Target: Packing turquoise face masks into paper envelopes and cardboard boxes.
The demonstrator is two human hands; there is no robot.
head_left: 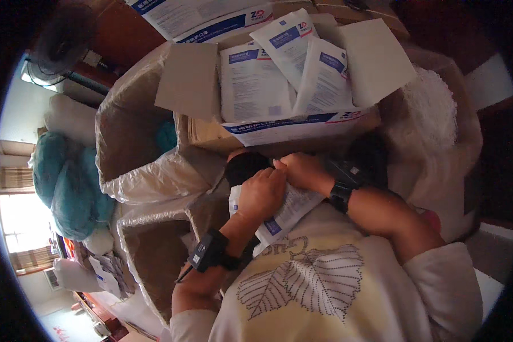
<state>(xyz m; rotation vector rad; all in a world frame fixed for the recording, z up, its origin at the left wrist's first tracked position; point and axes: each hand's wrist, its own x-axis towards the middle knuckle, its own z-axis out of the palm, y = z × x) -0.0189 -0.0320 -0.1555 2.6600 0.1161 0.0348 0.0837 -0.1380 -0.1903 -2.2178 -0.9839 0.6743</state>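
Note:
A white plastic packet (295, 206) with blue print lies against my lap and lower chest. My left hand (262, 192) is closed on its upper edge, fingers bent. Close beside it, my right hand (303, 171) pinches the same edge, the fingertips of both hands nearly meeting. Parts of the packet are hidden under my hands. Just beyond stands an open carton (302, 130) with its flaps spread, holding several similar white packets (259, 85) that lean on one another.
Two plastic-lined boxes, a far one (134, 134) and a near one (154, 251), stand open at my left. A printed carton (205, 20) sits behind. Teal bundles (74, 182) are piled farther left, near a fan (60, 43). White netted material (433, 108) lies at the right.

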